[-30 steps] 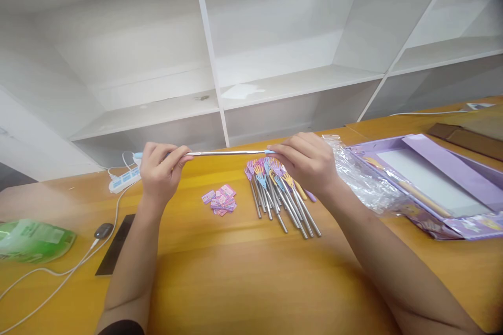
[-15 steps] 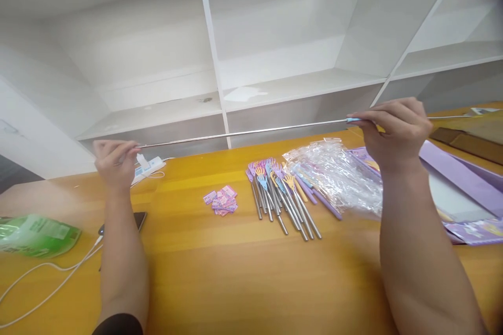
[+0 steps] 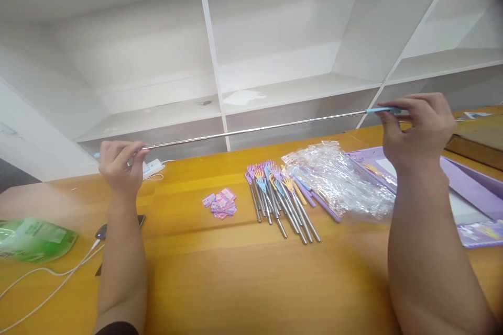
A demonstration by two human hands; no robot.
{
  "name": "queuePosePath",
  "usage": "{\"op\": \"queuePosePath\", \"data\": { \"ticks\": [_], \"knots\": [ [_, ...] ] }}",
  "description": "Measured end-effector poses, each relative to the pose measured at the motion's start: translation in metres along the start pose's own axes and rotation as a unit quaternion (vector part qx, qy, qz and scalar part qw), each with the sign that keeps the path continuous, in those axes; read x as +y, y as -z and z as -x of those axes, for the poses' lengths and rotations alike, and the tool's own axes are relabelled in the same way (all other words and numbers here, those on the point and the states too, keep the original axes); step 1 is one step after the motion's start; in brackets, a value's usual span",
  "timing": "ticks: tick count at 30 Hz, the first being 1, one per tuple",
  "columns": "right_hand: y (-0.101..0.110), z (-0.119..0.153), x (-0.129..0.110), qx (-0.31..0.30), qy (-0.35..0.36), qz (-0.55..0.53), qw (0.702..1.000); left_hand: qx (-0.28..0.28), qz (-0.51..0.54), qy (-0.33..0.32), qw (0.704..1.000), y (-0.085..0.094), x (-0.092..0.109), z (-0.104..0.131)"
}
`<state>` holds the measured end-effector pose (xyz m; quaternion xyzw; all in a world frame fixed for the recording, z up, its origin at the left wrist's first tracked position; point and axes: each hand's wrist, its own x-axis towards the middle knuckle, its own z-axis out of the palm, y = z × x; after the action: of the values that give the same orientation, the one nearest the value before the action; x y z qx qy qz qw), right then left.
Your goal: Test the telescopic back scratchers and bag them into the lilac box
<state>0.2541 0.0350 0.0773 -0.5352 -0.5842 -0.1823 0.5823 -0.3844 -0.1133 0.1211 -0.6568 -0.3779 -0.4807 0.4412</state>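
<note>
A long thin silver rod (image 3: 251, 129) with a light-blue end piece stretches between my two hands above the far edge of the table. My left hand (image 3: 122, 165) pinches its left end; a pale blue tip shows behind the fingers. At the right, my right hand (image 3: 420, 128) is closed on the light-blue end. Below the rod lies a pile of metal sticks with small hand-shaped heads (image 3: 275, 193) in purple, yellow and blue. Small pink and purple cards (image 3: 220, 203) lie left of the pile.
Clear plastic bags (image 3: 338, 180) lie over coloured sticks right of the pile. Further right is a purple box (image 3: 473, 183). A green package (image 3: 37, 239), white cables (image 3: 74, 269) and a white power strip (image 3: 153, 168) are on the left. White shelving (image 3: 275, 97) stands behind the table (image 3: 243, 282).
My right hand has moved to the right and the rod between my hands looks longer. My left hand has shifted slightly right. More of the light-blue end piece shows.
</note>
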Motion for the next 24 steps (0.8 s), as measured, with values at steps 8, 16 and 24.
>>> {"op": "queuePosePath", "data": {
  "ticks": [8,16,24],
  "knots": [
    [0.017,-0.001,-0.013,-0.010,0.011,0.011,1.000,-0.011,-0.004,0.032,0.999,0.002,0.004,-0.003],
    [0.022,0.000,-0.012,0.004,0.004,0.049,0.999,-0.013,-0.011,0.045,0.999,0.001,0.013,-0.004],
    [0.031,-0.009,0.008,0.052,-0.012,0.094,0.994,0.000,0.015,0.031,0.999,-0.008,0.033,-0.005]
  ]
}}
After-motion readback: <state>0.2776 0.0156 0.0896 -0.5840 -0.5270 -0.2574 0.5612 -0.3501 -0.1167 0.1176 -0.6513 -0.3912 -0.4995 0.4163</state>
